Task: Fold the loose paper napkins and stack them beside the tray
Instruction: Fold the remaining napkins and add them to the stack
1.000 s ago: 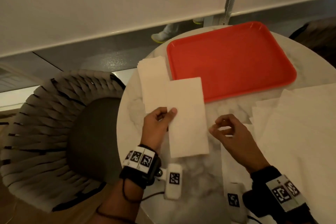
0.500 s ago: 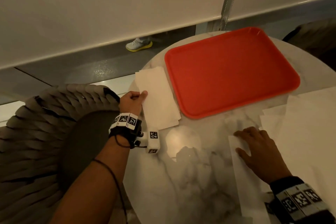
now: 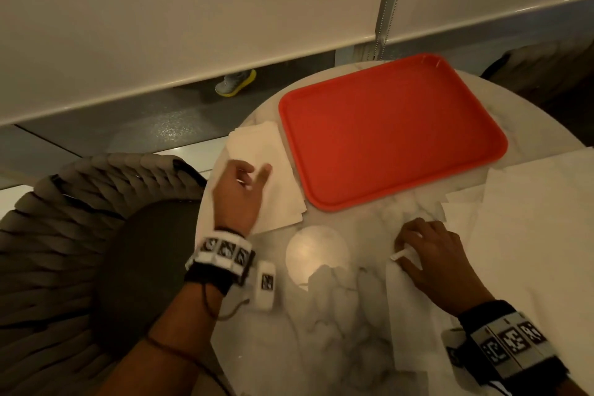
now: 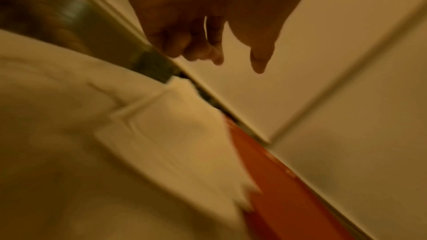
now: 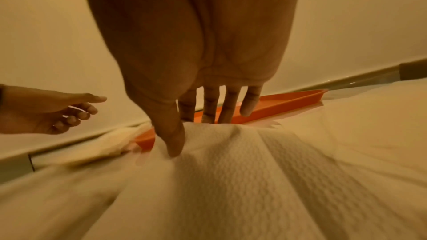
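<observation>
at the far left a woven chair (image 3: 64,235) with a dark seat stands against the round marbled surface (image 3: 321,325). next comes the stack of folded napkins (image 3: 257,141), lying on the surface just beside the left edge of the tray, its near corner fanned a little. the left hand (image 3: 239,193) hovers over the near part of that stack, fingers loosely curled and thumb out, holding nothing; the left wrist view shows its fingertips (image 4: 215,56) clear of the paper below, though that view is blurred. a wrist band with black-and-white markers (image 3: 225,251) sits on the left forearm. the red tray (image 3: 385,138) lies flat toward the far side of the surface. to its right and nearer, the right hand (image 3: 430,254) presses down on a loose napkin (image 3: 414,325), thumb and fingers spread and straight, the paper bunched into a ridge between them in the right wrist view (image 5: 231,161); a small corner curls up beside the thumb. further right, more unfolded napkins (image 3: 530,235) overlap in a broad spread reaching the right edge.
</observation>
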{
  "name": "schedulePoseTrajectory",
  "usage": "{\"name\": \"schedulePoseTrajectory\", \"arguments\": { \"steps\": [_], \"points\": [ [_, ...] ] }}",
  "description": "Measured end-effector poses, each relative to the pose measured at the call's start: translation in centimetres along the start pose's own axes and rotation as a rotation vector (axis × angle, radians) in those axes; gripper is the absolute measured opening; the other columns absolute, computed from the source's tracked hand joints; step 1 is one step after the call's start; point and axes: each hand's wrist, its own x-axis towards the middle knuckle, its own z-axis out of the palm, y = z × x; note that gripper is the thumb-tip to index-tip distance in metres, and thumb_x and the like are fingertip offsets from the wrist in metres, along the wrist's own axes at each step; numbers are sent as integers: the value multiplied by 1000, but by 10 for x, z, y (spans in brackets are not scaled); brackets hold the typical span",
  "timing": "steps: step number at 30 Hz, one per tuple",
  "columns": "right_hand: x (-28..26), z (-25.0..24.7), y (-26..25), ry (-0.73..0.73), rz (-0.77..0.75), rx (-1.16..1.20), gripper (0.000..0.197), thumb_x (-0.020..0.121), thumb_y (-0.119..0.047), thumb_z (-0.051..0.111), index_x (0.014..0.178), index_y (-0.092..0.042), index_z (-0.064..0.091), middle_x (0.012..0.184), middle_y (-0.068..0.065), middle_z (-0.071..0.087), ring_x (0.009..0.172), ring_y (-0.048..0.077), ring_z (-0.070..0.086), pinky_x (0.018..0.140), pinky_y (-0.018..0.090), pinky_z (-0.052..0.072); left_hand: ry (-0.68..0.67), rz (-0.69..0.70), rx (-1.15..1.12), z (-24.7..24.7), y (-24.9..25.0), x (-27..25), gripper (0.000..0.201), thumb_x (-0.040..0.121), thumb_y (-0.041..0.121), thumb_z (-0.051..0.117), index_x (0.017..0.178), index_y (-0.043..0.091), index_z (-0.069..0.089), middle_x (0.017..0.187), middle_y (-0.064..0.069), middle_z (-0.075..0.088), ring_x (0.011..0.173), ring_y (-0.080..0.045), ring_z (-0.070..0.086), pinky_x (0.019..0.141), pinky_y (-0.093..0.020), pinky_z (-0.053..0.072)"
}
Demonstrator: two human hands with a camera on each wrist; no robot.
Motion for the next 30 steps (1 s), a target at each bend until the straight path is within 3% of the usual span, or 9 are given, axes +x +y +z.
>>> {"name": "schedulePoseTrajectory", "arguments": {
  "steps": [4, 7, 10, 13, 16, 20, 25, 28, 30],
  "points": [
    [3, -10, -6, 21, -63, 127, 17, 79, -30, 72, 90, -29, 59, 99, -10, 59, 99, 17, 52, 82, 33, 33, -530, 59, -65, 31, 15, -101, 44, 71, 45, 84, 101, 22, 61, 93, 2, 68, 84, -8, 62, 75, -19, 51],
    [3, -15, -11, 3, -86, 184, 19, 79, -44, 52, 91, -31, 58, 97, -13, 58, 99, 14, 51, 81, 30, 28, -693, -67, -23, 63, 15, -154, 50, 69, 51, 84, 105, 25, 61, 98, 5, 69, 88, -7, 65, 79, -22, 54],
    [-2, -17, -10, 4, -96, 245, 28, 79, -50, 48, 98, -33, 58, 103, -15, 57, 103, 13, 51, 84, 28, 26, -621, -120, -41, 80, 13, -177, 26, 82, 39, 74, 97, 21, 65, 92, 2, 72, 84, -9, 67, 78, -28, 53],
    [-15, -24, -1, 27, -35, 376, 52, 81, -53, 62, 127, -34, 50, 127, -13, 49, 120, 9, 44, 99, 31, 28, -549, -256, -216, 73, 29, -190, 16, 81, 28, 66, 87, 14, 63, 90, -7, 72, 91, -25, 68, 86, -42, 56],
    [-35, -36, 9, -71, 207, 767, 78, 74, -56, 75, 141, -40, 37, 141, -14, 40, 129, 3, 37, 109, 32, 29, -510, -418, -614, 58, 55, -204, 25, 83, 9, 55, 106, 3, 65, 110, -21, 70, 105, -40, 65, 94, -52, 51],
    [-60, -42, 20, -335, 382, 1299, 72, 70, -60, 69, 135, -35, 50, 130, -5, 63, 117, 13, 60, 108, 41, 40, -522, -497, -989, 43, 75, -220, 40, 83, 7, 44, 117, 6, 65, 113, -14, 72, 97, -25, 71, 80, -35, 60],
    [-89, -52, 31, -477, 369, 1754, 55, 84, -34, 68, 133, -10, 57, 131, 13, 63, 122, 28, 59, 101, 41, 50, -459, -524, -916, 45, 76, -240, 38, 91, 8, 37, 118, 11, 65, 112, -9, 73, 98, -22, 70, 82, -36, 57],
    [-97, -58, 43, -370, 410, 1699, 44, 84, -17, 65, 127, -7, 59, 124, 12, 68, 115, 26, 64, 91, 35, 56, -359, -465, -717, 52, 72, -251, 33, 92, 9, 44, 117, 7, 65, 119, -10, 71, 109, -29, 66, 95, -44, 51],
    [-102, -59, 55, -286, 418, 1581, 43, 82, -15, 68, 124, -12, 62, 120, 8, 70, 110, 24, 67, 88, 36, 57, -288, -385, -503, 57, 69, -257, 19, 88, 16, 55, 101, 5, 62, 105, -5, 71, 100, -28, 64, 85, -41, 48]
  ]
}}
